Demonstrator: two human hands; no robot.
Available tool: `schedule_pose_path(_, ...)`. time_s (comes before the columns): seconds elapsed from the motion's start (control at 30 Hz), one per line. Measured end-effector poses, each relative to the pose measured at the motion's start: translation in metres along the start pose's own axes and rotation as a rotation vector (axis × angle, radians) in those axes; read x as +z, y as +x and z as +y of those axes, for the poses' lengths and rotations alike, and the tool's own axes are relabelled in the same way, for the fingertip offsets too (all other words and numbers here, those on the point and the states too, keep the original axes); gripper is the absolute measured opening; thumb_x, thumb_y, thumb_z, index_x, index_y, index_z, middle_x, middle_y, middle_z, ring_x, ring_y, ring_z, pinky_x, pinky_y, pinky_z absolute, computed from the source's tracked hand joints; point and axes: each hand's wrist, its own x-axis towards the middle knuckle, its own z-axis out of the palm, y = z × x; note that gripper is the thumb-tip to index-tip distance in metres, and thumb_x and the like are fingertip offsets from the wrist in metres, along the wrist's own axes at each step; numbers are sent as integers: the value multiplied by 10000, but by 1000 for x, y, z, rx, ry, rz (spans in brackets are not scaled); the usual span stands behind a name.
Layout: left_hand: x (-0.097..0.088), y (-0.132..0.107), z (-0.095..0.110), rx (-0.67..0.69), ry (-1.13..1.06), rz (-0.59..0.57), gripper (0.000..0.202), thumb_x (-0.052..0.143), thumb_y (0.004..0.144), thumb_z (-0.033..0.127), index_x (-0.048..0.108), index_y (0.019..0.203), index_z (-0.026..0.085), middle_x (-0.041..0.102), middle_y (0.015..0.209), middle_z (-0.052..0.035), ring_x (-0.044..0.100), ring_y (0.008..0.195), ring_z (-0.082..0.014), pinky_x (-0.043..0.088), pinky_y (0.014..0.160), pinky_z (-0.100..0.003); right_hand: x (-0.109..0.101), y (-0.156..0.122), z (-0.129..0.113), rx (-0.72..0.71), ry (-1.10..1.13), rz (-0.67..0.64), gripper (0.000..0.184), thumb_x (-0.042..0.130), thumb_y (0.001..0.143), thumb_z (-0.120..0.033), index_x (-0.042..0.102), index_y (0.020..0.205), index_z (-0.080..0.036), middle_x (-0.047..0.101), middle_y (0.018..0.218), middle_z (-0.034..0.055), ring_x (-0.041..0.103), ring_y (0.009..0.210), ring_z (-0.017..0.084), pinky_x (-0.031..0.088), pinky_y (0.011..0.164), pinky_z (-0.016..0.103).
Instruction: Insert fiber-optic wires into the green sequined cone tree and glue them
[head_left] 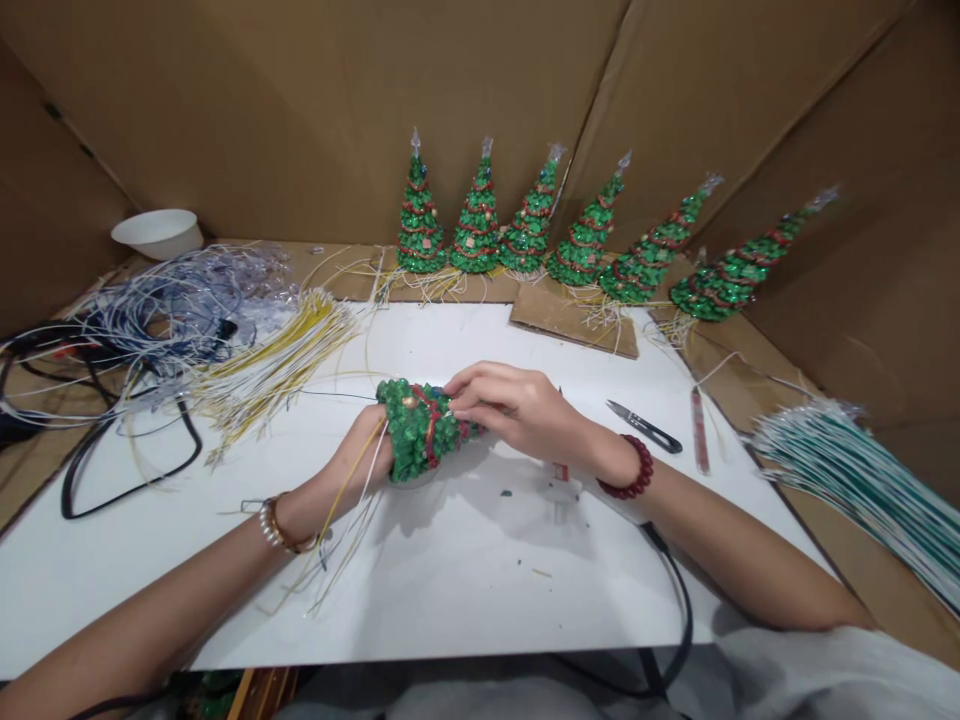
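A small green beaded Christmas tree (414,430) with red garland lies on its side over the white board (465,570). My left hand (364,455) is wrapped round its wide base, with loose yellow and white wires (341,530) trailing down from there. My right hand (510,405) lies over the narrow end, fingers pinched on the red garland near the middle of the tree.
Several finished trees (577,245) stand in a row against the cardboard back wall. Yellow strips (277,360) and tangled clear wires (172,300) lie at left, with a black cable (131,470) and white bowl (159,232). Snips (643,425) and green-white strips (855,480) lie at right.
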Motion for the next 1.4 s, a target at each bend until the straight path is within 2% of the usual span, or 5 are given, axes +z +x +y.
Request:
schedule_pose_path(0.33, 0, -2, -11, -15, -66, 9, 230, 533, 787, 352, 506, 670, 156, 476, 647, 7, 391, 612, -117, 385, 514, -223, 1, 0, -4, -58, -129, -20, 187, 420, 954, -162, 589, 874, -151, 618, 1040, 92, 615, 787, 105, 527, 694, 232)
schedule_pose_path(0.67, -1, -1, 2, 9, -15, -38, 185, 513, 770, 301, 496, 651, 161, 523, 705, -8, 408, 640, -129, 416, 544, -231, -1, -1, -9, -72, -317, -114, 233, 349, 932, -62, 562, 913, -154, 616, 1059, 76, 597, 774, 102, 515, 681, 225)
schedule_pose_path(0.87, 0, 2, -3, 24, -30, -7, 179, 550, 744, 296, 615, 684, 140, 580, 678, -14, 482, 652, -147, 448, 577, -232, -5, -7, 0, -217, -335, -133, 288, 339, 948, -75, 514, 1163, -154, 632, 1112, 67, 625, 922, 109, 550, 718, 219)
schedule_pose_path(1.1, 2, 0, -11, -65, -235, -24, 197, 656, 727, 295, 706, 821, 130, 678, 771, -43, 560, 651, -157, 484, 579, -228, -9, -12, 9, -431, -525, -68, 350, 330, 929, -36, 534, 1187, -155, 655, 1140, 66, 656, 945, 103, 566, 596, 166)
schedule_pose_path(1.4, 1, 1, -11, -39, -283, -2, 190, 640, 744, 316, 678, 699, 136, 675, 749, -36, 579, 705, -163, 498, 651, -227, -7, -12, 12, -370, -365, -54, 267, 374, 944, -64, 568, 1117, -125, 664, 1148, 76, 652, 992, 118, 590, 802, 231)
